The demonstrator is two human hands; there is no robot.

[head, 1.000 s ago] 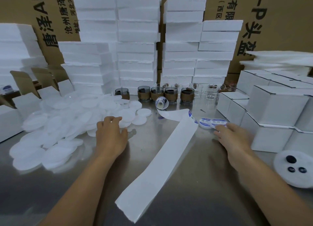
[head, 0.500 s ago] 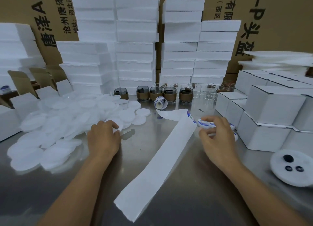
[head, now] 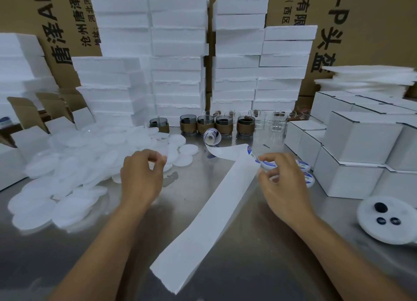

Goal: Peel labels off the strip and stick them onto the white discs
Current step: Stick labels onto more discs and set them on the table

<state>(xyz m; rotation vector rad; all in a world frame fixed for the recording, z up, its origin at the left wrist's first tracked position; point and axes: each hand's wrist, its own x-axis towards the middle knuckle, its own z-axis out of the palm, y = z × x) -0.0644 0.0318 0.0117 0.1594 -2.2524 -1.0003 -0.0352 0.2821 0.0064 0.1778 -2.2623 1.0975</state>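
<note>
The right hand (head: 286,183) pinches a label (head: 267,164) at the strip's (head: 216,206) fold, at one o'clock on the surface (head: 259,267). It looks thin, floppy and sticky, best taken by its edge. The left hand's (head: 141,176) fingers (head: 158,159) grasp a light, likely crushable disc (head: 168,157) beside the pile of discs (head: 67,176) at ten o'clock.

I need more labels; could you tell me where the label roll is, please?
The small curled label roll stands centre-back on the steel table, just before the brown-sleeved glass cups.
</note>
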